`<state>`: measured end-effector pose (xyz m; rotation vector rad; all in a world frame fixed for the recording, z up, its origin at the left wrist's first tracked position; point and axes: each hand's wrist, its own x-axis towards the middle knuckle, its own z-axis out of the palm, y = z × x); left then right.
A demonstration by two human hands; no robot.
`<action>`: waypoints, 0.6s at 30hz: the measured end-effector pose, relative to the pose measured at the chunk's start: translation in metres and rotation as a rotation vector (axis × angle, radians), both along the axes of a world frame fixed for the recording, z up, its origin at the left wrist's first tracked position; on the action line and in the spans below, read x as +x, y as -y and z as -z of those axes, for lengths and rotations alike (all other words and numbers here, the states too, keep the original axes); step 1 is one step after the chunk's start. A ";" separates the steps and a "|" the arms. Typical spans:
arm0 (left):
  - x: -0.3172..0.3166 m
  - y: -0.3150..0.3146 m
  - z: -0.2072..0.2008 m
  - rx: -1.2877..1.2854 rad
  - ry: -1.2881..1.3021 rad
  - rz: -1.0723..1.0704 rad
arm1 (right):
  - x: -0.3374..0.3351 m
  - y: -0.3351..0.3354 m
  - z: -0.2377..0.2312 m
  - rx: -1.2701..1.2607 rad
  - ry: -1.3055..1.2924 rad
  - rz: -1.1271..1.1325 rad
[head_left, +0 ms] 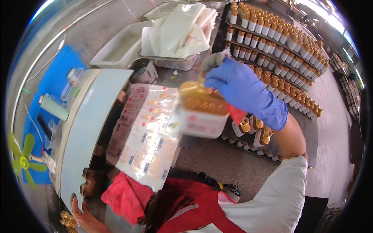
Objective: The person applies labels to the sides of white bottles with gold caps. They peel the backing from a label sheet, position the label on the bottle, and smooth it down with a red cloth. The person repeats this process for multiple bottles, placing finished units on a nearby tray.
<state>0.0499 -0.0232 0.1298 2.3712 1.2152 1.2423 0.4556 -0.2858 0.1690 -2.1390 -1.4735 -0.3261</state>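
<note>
A gold-and-white flask (204, 112) hangs, blurred and approx. upright, just below & L of R hand (241, 83), whose blue-gloved fingers close round its neck; that top hold prob. keeps the white face clear of fingers. Beside the flask, a glossy label sheet (151, 126) lies nr the torso, presumably for easy reach, w/ red cloth (127, 196) at its lower end. L hand (87, 219), bare, is at far lower L, fingers parted nr gold caps (68, 218); no hold visible, contact unclear. Bottle rows (268, 29) fill racks upper R.
</note>
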 end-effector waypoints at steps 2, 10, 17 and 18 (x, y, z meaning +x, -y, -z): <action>0.020 0.003 0.003 -0.162 0.123 -0.032 | 0.043 0.020 0.022 -0.333 0.139 0.440; 0.039 -0.021 0.023 -0.045 -0.342 -0.257 | 0.255 0.122 0.223 -0.450 0.203 0.853; 0.001 -0.057 0.046 -0.399 0.109 -0.136 | 0.372 0.148 0.400 -0.964 0.333 1.001; -0.011 -0.071 0.061 -0.382 0.051 -0.089 | 0.384 0.174 0.418 -1.258 0.590 0.981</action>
